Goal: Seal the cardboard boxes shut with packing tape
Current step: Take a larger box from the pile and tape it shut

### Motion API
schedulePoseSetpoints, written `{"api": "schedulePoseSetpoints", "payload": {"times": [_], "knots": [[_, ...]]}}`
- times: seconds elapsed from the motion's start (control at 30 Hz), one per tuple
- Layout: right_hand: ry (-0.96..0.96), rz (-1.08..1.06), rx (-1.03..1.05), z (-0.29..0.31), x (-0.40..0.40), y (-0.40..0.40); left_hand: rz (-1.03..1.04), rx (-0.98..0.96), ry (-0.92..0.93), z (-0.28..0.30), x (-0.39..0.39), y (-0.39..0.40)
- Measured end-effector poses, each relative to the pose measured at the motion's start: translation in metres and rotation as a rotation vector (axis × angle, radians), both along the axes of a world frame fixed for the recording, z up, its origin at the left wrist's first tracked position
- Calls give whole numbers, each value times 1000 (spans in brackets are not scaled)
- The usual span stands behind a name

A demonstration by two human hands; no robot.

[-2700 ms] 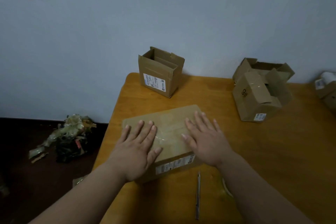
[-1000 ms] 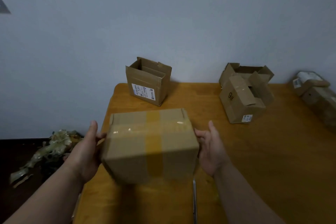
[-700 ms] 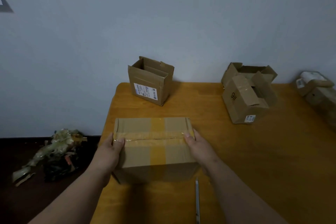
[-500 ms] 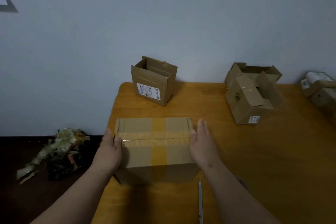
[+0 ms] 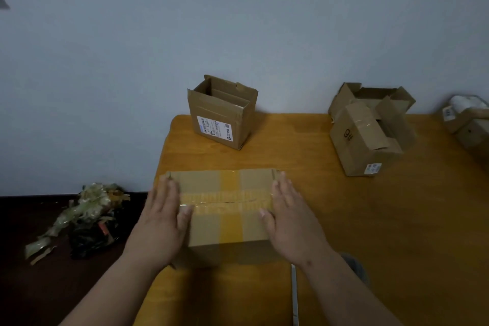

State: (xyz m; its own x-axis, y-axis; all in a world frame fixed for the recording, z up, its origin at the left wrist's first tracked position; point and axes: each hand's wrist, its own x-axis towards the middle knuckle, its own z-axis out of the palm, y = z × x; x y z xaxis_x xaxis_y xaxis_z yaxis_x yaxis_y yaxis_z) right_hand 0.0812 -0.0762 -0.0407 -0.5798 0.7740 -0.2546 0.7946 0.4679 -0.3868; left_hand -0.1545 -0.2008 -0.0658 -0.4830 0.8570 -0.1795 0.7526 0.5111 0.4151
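A closed cardboard box (image 5: 225, 206) sits on the wooden table (image 5: 370, 219) in front of me, with clear tape along its top seam and a yellowish strip across it. My left hand (image 5: 161, 217) lies flat with straight fingers on the box's left end. My right hand (image 5: 288, 217) lies flat on its right end. Neither hand holds anything. No tape roll is in view.
An open box with a white label (image 5: 222, 111) stands at the table's far left. A box with loose flaps marked 9# (image 5: 370, 132) sits at the far right, another box (image 5: 468, 122) beyond it. A thin metal tool (image 5: 294, 294) lies near my right forearm. Crumpled tape waste (image 5: 82, 214) lies on the floor.
The box was lifted, turned over and set down on the table. My hands went from gripping its sides to lying flat on the two ends of its top.
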Motion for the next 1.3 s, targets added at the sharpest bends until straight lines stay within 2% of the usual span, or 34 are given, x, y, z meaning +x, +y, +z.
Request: {"api": "schedulePoseSetpoints", "payload": {"times": [0.07, 0.13, 0.17, 0.2, 0.33, 0.4, 0.53, 0.67, 0.8, 0.9, 0.93, 1.0, 1.07, 1.13, 1.3], "knots": [[289, -324, -281, -1, -3, -3, 278, 175, -399, 1, 0, 3], [465, -541, -509, -5, -6, 3, 557, 188, -773, 10, 1, 6], [495, -599, -564, -6, -7, 6, 652, 157, -899, 12, 1, 6], [512, -632, -587, -9, -8, 7, 694, 132, -950, 14, 2, 6], [522, -622, -520, -8, -11, 9, 737, 126, -881, 15, 4, 8], [505, -599, -521, -3, -6, 16, 761, 143, -916, 20, 1, 6], [502, -692, -700, -1, -4, 24, 831, 156, -1119, 24, -7, 5], [542, -709, -820, 0, -9, 20, 821, 131, -1178, 21, 0, 9], [803, -695, -991, 9, 7, 25, 784, 236, -1250, 20, -12, 0], [1077, -740, -981, 10, 20, 33, 861, 443, -1399, 18, -29, -2], [1109, -778, -929, 10, 23, 34, 878, 455, -1440, 18, -30, -1], [1031, -743, -904, 8, 19, 32, 821, 368, -1394, 21, -21, 3], [807, -656, -934, 3, 9, 23, 740, 253, -1306, 21, -3, 6], [635, -609, -846, -13, 7, 23, 811, 227, -1244, 20, 11, 6], [592, -600, -935, -26, 19, 17, 1003, 161, -1192, 17, 29, -1]]}}
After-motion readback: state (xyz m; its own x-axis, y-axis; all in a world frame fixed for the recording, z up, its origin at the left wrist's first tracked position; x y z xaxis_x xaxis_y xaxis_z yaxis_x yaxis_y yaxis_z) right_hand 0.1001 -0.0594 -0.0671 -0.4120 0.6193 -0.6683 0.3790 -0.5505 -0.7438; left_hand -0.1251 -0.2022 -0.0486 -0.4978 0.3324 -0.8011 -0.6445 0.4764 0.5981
